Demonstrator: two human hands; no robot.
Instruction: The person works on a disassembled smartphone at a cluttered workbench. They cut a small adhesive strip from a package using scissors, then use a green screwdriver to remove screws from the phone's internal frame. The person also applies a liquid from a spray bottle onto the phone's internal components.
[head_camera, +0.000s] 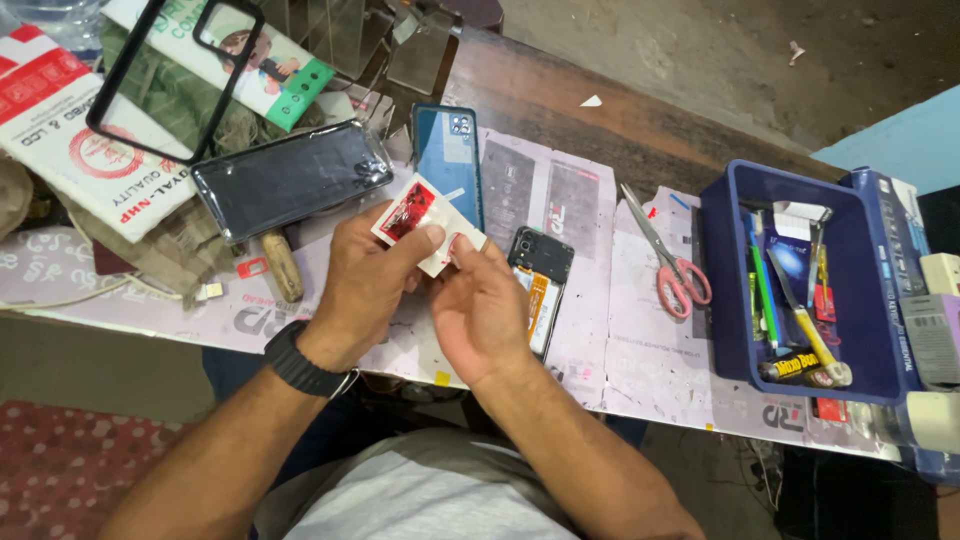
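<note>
Both hands meet over the near edge of the surface (640, 330), which is covered with printed paper sheets. The left hand (365, 275), with a black watch (300, 365) on its wrist, pinches a small white sachet with a red panel (420, 222) between thumb and fingers. The right hand (480, 310) closes on the sachet's lower right end, its fingertips touching the packet's edge, so the two hands are together and both clamped on the sachet, which is held just above the surface rather than lying on it.

Just right of the hands lies an opened phone with its back removed (541, 280), its inner parts showing. Behind the sachet rests a blue phone back cover (447, 160), and to its left a dark glossy phone case (290, 178). A black bumper frame (170, 75) lies tilted over printed packets at the far left. Red-handled scissors (668, 255) lie well to the right, their blades pointing away from the person. Farther right stands a blue plastic tray (725, 290) holding pens, tools and small packets.
</note>
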